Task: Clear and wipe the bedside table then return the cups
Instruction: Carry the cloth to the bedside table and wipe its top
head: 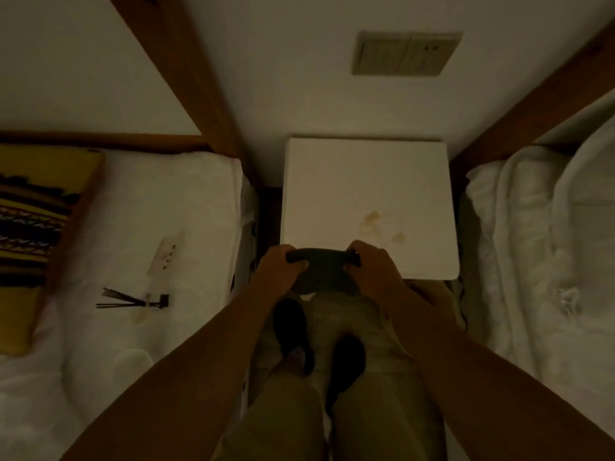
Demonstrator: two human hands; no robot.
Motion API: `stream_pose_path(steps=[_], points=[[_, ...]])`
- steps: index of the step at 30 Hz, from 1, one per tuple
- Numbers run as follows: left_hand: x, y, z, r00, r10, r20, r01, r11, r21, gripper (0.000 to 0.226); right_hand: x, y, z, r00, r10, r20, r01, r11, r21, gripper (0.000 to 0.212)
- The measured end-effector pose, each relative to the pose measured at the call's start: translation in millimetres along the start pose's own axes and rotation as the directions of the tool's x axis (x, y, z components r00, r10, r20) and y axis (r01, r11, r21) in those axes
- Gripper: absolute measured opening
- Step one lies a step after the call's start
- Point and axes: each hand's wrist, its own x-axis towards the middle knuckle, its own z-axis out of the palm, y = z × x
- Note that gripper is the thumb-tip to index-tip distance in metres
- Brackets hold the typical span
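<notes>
The white bedside table (349, 181) stands between two beds with nothing standing on its top. Brownish stains (372, 219) mark the top near its front right. My left hand (278, 266) and my right hand (369, 264) each grip one end of a dark cloth (321, 271), stretched between them at the table's front edge. A clear cup (141, 312) lies on the left bed, and another pale round cup (131, 362) rests nearer to me on the same bed.
On the left bed (186, 211) lie a white remote (164, 256), a bundle of dark sticks (133, 299) and a patterned yellow cushion (36, 227). A rumpled white duvet (539, 244) covers the right bed. A wall socket panel (406, 53) sits above the table. My feet stand in the narrow gap.
</notes>
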Motion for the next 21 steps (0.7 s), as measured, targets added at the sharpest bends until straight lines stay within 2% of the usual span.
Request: stream_pose_path(steps=[3,6,8,10,13,14,16,17,19,21], points=[[42,-18,20,0.995,-0.076,-0.065,0.072,0.996,-0.057,0.021,38,17,22,0.997,0.079,-0.015,-0.078,0.995,0.054,0.015],[82,-33,40,0.991,-0.050,-0.126,0.047,0.999,-0.022,0.016,66,37,44,0.994,0.110,-0.015,-0.108,0.991,0.078,0.020],[101,-45,47,0.985,-0.020,-0.173,0.022,1.000,0.008,0.021,80,49,57,0.996,0.092,-0.018,-0.090,0.994,0.066,0.026],[119,-57,56,0.985,-0.010,-0.175,0.016,0.999,0.037,0.031,91,62,68,0.996,0.075,-0.048,-0.076,0.997,-0.015,0.037],[129,-73,62,0.986,0.002,-0.168,0.009,0.998,0.061,0.047,98,75,76,0.993,0.095,-0.066,-0.105,0.982,-0.159,0.064],[133,-79,63,0.986,0.015,-0.166,-0.002,0.997,0.079,0.053,100,78,77,0.990,0.113,-0.078,-0.126,0.976,-0.179,0.069],[136,-88,59,0.987,0.024,-0.162,-0.010,0.996,0.085,0.072,101,77,76,0.985,0.099,-0.142,-0.125,0.975,-0.181,0.064],[139,-90,57,0.986,0.025,-0.166,-0.013,0.997,0.071,0.079,100,76,78,0.978,0.047,-0.202,-0.081,0.983,-0.163,0.057],[149,-85,53,0.976,0.061,-0.210,-0.044,0.995,0.087,0.087,99,68,85,0.939,-0.172,-0.297,0.121,0.976,-0.182,0.041],[166,-72,51,0.949,0.161,-0.271,-0.099,0.969,0.226,0.085,99,58,103,0.856,-0.422,-0.299,0.347,0.897,-0.273,0.035]])
